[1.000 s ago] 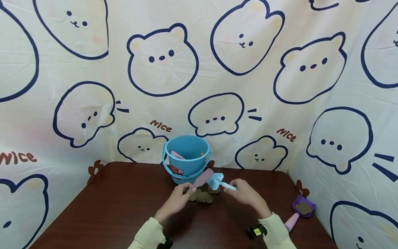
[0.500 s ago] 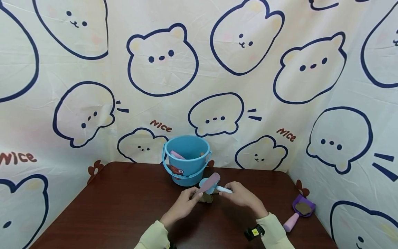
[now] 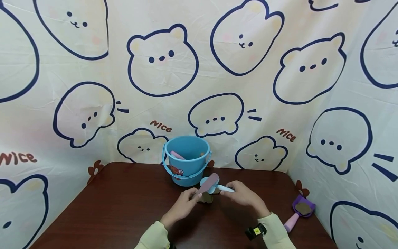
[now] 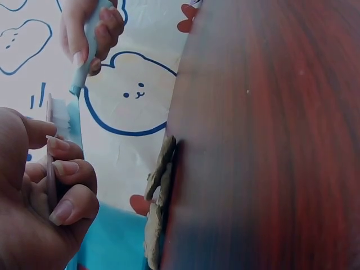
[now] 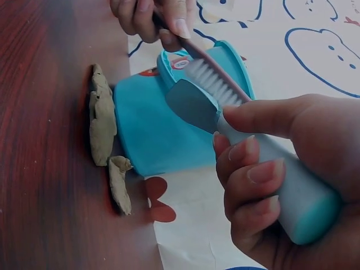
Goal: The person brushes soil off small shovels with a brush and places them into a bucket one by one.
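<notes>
My left hand [image 3: 181,206] grips a pinkish brush [image 3: 209,183] with white bristles, seen most plainly in the right wrist view. In my right hand [image 3: 244,195] is a light blue toy shovel [image 5: 194,107], held by its pale handle [image 5: 281,185]. The bristles lie against the shovel's blade, above the table. Beneath the tools are flat lumps of brownish clay [image 5: 103,121], partly hidden by the brush and left hand in the head view. A smaller curled clay piece [image 5: 119,183] sits beside them.
Behind the hands stands a blue bucket [image 3: 188,166] with a pink item inside. At the table's right edge lies a purple shovel [image 3: 301,207] with a pink handle and clay in its scoop. A patterned cloth [image 3: 161,110] surrounds the brown table [image 3: 124,200].
The brush has moved right, and the shovel has moved left and down, so that they now meet. Over the last half second they have shifted only slightly.
</notes>
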The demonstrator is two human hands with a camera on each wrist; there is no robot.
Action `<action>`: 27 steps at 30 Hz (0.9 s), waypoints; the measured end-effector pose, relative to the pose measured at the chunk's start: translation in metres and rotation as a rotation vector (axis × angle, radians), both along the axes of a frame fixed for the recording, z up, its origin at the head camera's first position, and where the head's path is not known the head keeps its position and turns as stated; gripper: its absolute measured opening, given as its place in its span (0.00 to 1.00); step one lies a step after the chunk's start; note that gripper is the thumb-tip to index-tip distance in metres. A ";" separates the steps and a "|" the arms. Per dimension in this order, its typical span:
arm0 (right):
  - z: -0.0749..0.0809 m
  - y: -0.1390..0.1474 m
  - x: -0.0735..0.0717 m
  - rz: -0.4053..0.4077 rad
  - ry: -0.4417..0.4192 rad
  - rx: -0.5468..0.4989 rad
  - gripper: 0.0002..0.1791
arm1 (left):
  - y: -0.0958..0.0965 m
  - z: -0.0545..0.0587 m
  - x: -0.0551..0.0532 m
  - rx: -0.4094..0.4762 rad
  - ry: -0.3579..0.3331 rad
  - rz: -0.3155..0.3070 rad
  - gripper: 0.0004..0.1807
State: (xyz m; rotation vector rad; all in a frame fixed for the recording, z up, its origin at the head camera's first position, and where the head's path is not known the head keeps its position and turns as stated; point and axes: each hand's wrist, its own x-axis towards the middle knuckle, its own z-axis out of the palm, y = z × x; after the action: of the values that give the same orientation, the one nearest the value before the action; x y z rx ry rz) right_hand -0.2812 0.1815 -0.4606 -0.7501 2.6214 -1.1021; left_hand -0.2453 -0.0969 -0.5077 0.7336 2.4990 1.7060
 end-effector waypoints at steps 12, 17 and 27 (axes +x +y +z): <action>0.003 0.005 0.000 -0.003 0.039 0.007 0.17 | -0.012 -0.001 -0.002 0.016 -0.027 0.007 0.13; 0.006 0.007 0.000 -0.007 0.032 0.001 0.16 | -0.018 0.001 -0.004 0.019 -0.026 0.012 0.15; 0.016 0.014 0.002 -0.001 0.019 -0.010 0.15 | -0.026 -0.009 -0.014 0.028 -0.025 0.056 0.18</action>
State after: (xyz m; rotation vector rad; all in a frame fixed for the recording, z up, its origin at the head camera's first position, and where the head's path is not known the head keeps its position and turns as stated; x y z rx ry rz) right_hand -0.2791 0.1951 -0.4443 -0.7645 2.6342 -1.1143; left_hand -0.2594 -0.1226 -0.5172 0.6460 2.5072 1.7606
